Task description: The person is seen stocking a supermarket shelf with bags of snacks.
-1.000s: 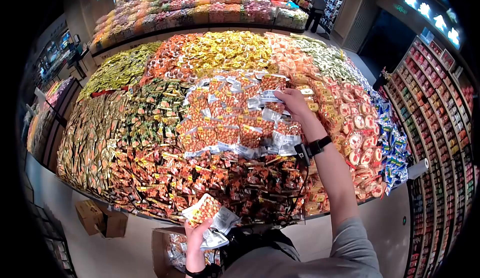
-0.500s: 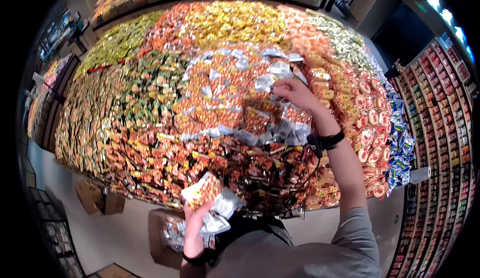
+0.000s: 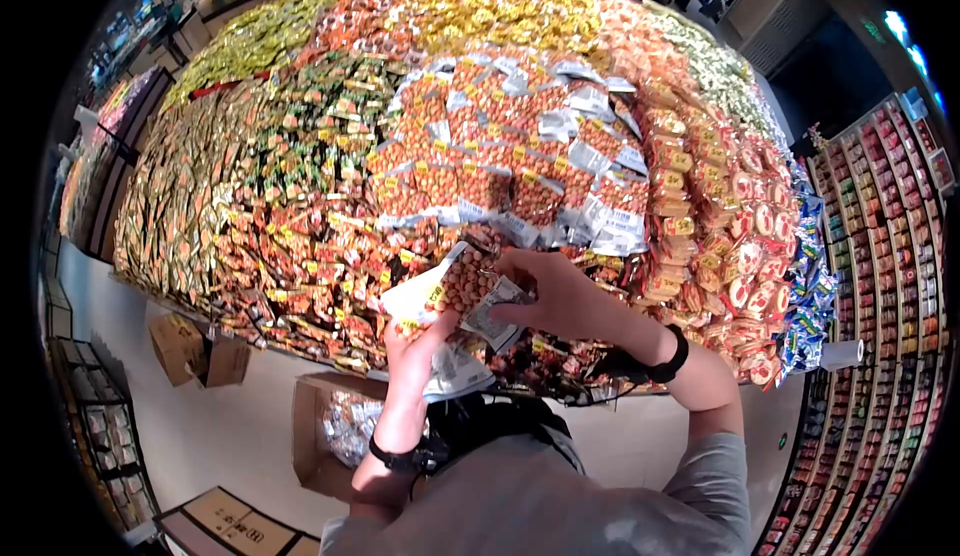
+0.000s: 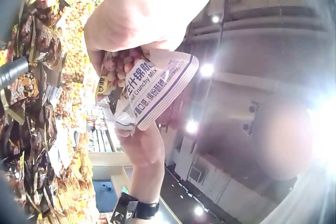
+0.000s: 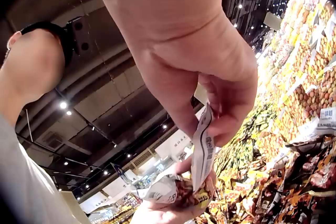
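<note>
Near the front edge of the display, the left hand [image 3: 418, 354] grips several white-and-clear packets of round nuts [image 3: 468, 281], their printed ends spreading out past the fingers. Beside it the right hand [image 3: 535, 296] pinches a silver-white packet end [image 3: 492, 314] against the bunch. In the right wrist view the right hand [image 5: 210, 77] has thumb and fingers on the edge of a white packet [image 5: 202, 150]. A printed packet [image 4: 157, 85] sticks out below the left hand [image 4: 139, 22] in the left wrist view. Beyond both hands lies a pile of similar packets [image 3: 440, 146].
Heaps of other wrapped snacks surround the nut packets, including dark red ones [image 3: 290, 266] and round-windowed ones [image 3: 745, 246]. An open carton [image 3: 315, 436] with packets stands on the floor below. Tall shelves [image 3: 880, 286] line the right side, and another carton [image 3: 178, 348] is at left.
The right hand has come back from the nut-packet pile to the left hand and now touches the bunch there. The left hand has risen slightly, and the head view has tilted down.
</note>
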Demonstrator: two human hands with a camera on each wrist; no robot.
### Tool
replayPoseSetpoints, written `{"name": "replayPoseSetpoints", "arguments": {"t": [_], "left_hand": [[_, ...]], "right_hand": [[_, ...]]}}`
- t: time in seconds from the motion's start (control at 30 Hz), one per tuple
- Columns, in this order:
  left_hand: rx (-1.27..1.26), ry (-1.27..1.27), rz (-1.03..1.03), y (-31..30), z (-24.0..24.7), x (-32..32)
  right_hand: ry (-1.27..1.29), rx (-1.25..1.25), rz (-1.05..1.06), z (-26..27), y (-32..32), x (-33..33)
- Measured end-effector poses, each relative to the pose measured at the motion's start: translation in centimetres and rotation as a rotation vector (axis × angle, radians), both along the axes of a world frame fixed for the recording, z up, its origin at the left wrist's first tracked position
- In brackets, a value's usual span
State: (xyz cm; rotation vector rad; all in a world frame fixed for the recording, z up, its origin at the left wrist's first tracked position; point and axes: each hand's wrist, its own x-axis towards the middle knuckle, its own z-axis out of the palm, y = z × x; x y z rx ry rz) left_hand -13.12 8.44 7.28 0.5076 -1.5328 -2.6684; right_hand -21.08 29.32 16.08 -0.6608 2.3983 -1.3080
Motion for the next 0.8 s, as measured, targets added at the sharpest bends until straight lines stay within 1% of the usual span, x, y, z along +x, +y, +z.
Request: {"name": "replayPoseSetpoints", "arguments": {"t": [0.03, 0.1, 0.13, 0.17, 0.23, 0.3, 0.33, 0.37, 0.43, 0.57, 0.63, 0.67, 0.8], "left_hand": [[-0.002, -0.016, 0.017, -0.4, -0.3, 0.3], [0.087, -0.048, 0.056, -1.1, -0.9, 0.8], [0.086, -0.055, 0.058, -1.3, -1.1, 1.1], [0.084, -0.064, 0.061, -1.6, -1.2, 1.4], [0.066, -0.123, 0.076, -2.0, -1.5, 2.0], [0.094, -0.136, 0.07, -2.3, -1.6, 2.6], [0.078, -0.128, 0.07, -2.4, -1.6, 2.9], [0.091, -0.138, 0.066, -2.6, -1.9, 3.2], [0.091, -0.148, 0.081, -3.1, -2.8, 3.8], [0.085, -0.187, 0.13, -3.5, -2.7, 4.5], [0.101, -0.199, 0.147, -3.7, -2.6, 4.7], [0.118, -0.214, 0.158, -3.8, -2.6, 4.7], [0.14, -0.225, 0.195, -4.3, -3.3, 4.7]], "right_hand": [[0.022, 0.051, -0.062, -0.1, 0.4, -0.6], [-0.067, -0.167, -0.198, 0.0, 1.1, -2.1], [-0.178, -0.213, -0.262, 1.0, 1.6, -2.9], [-0.205, -0.344, -0.311, 1.3, 1.8, -3.9], [-0.189, -0.348, -0.342, 1.2, 3.0, -6.6], [-0.312, -0.51, -0.473, 0.1, 3.8, -9.4], [-0.277, -0.499, -0.525, -0.4, 4.3, -10.3], [-0.296, -0.454, -0.524, -0.6, 5.0, -11.4], [-0.331, -0.481, -0.595, -1.3, 5.1, -13.4], [-0.362, -0.508, -0.616, -1.1, 4.3, -16.9], [-0.282, -0.539, -0.574, 0.0, 2.8, -18.0], [-0.301, -0.526, -0.594, 0.6, 2.2, -18.4], [-0.298, -0.601, -0.528, -0.3, 0.0, -22.0]]}}
